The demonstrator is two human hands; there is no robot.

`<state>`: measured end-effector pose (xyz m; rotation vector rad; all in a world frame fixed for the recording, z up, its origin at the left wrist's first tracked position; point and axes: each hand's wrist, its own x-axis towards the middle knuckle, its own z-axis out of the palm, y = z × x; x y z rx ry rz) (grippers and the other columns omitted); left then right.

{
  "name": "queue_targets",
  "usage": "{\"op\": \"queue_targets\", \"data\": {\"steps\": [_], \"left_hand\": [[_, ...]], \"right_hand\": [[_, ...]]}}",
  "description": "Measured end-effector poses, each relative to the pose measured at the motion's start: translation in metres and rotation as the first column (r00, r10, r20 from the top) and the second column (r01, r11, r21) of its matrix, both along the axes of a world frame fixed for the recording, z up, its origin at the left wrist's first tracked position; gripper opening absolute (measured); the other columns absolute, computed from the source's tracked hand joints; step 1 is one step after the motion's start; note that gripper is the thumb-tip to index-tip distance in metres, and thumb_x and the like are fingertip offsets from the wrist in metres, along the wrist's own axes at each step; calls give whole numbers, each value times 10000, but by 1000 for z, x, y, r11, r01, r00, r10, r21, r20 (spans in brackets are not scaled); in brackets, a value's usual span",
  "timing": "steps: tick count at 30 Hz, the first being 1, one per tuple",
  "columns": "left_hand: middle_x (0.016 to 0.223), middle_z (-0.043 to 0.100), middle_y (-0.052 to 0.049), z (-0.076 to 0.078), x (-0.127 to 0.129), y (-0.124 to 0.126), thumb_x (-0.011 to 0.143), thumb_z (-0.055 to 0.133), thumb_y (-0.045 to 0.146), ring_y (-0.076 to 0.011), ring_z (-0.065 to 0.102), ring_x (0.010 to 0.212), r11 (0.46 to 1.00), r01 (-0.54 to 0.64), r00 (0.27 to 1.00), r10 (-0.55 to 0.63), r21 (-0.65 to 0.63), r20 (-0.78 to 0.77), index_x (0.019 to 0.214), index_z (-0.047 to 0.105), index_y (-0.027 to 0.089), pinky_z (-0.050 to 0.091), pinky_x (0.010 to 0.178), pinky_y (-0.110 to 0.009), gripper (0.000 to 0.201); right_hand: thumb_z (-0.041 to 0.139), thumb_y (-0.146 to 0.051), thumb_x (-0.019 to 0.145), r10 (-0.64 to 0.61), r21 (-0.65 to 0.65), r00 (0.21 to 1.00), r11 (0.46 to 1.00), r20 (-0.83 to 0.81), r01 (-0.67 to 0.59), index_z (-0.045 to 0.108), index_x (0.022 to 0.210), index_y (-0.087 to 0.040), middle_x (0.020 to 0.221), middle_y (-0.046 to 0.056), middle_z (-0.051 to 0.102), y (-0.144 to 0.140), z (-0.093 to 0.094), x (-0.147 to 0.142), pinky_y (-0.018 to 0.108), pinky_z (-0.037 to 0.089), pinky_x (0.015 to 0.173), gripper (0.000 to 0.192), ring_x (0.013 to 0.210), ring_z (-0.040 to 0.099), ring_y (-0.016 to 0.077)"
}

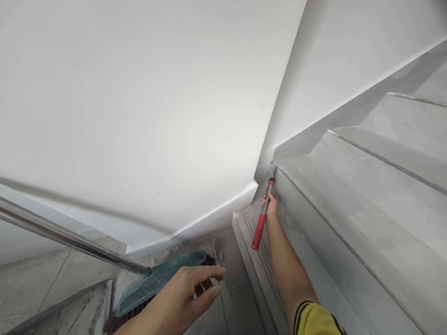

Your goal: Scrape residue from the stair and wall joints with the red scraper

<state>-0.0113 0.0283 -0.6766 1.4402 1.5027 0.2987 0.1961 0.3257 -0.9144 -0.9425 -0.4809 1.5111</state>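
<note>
My right hand [269, 204] is stretched out to the corner where the stair meets the white wall. It grips a tool with a red handle [260, 229] and a metal shaft, its tip pressed into the corner at the stair riser. My left hand [188, 293] hovers low in front of me, fingers spread, holding nothing. It is just above the teal head of a broom [157, 281] that rests on the landing floor, with its metal pole [63, 237] running up to the left.
Grey tiled stair steps [366, 209] with grooved edges rise to the right. White walls [139, 116] meet in a corner ahead. The grey landing floor [223, 260] carries dust and small bits of debris near the skirting.
</note>
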Motion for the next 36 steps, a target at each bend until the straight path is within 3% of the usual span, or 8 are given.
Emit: {"op": "queue_targets", "data": {"steps": [6, 11, 14, 18, 21, 27, 36], "left_hand": [[1056, 666, 6, 11, 4, 0, 882, 420, 445, -137, 599, 823, 999, 45, 999, -44, 30, -14, 1143, 606, 285, 444, 691, -213, 358], [1079, 664, 2, 12, 4, -1, 878, 433, 437, -137, 606, 814, 997, 66, 998, -67, 44, 22, 1132, 613, 278, 447, 665, -216, 349], [1125, 650, -5, 13, 4, -1, 877, 434, 453, -150, 612, 877, 998, 66, 997, -67, 15, 44, 1167, 594, 280, 458, 699, -225, 374], [1145, 642, -12, 17, 6, -1, 877, 431, 460, -156, 615, 883, 997, 68, 998, -67, -41, 21, 1186, 583, 276, 467, 698, -235, 390], [1134, 647, -14, 16, 7, -3, 877, 433, 456, -153, 615, 866, 998, 68, 998, -68, -7, 6, 1181, 586, 276, 468, 700, -235, 386], [1100, 658, -4, 13, 3, -12, 882, 431, 437, -135, 607, 818, 998, 44, 999, -43, 53, -32, 1147, 601, 287, 457, 673, -214, 349], [1087, 663, 12, 15, 0, -7, 888, 415, 464, -144, 608, 851, 998, 63, 997, -62, 29, -42, 1141, 606, 306, 464, 684, -207, 354]], "right_hand": [[711, -384, 610, 43, 8, 999, 999, 30, -43, 405, 762, -203, 552, -67, 520, -35, -10, 35, 175, 289, 320, 386, 335, 420, 57], [680, -367, 637, 57, -32, 997, 998, 55, -56, 377, 730, -201, 531, -77, 490, -48, -6, 39, 158, 286, 316, 358, 328, 386, 36], [674, -351, 659, 82, -76, 987, 995, 135, -72, 390, 733, -202, 506, -84, 477, -41, -2, 36, 158, 298, 309, 329, 316, 380, 39], [633, -323, 704, 24, -165, 962, 986, 273, 22, 434, 729, -190, 481, -56, 511, -22, 1, 32, 174, 336, 306, 240, 337, 447, 74], [616, -309, 719, -7, -185, 941, 980, 337, 73, 446, 702, -182, 459, -47, 507, -10, -4, 25, 182, 351, 310, 213, 342, 461, 84], [577, -278, 714, -94, -52, 959, 992, 268, 112, 449, 748, -193, 445, -76, 484, 1, -25, 0, 175, 331, 319, 157, 326, 439, 82], [639, -351, 650, -144, -37, 971, 987, 193, 154, 442, 829, -209, 476, -95, 492, 5, -39, -11, 185, 336, 333, 302, 340, 454, 92]]}}
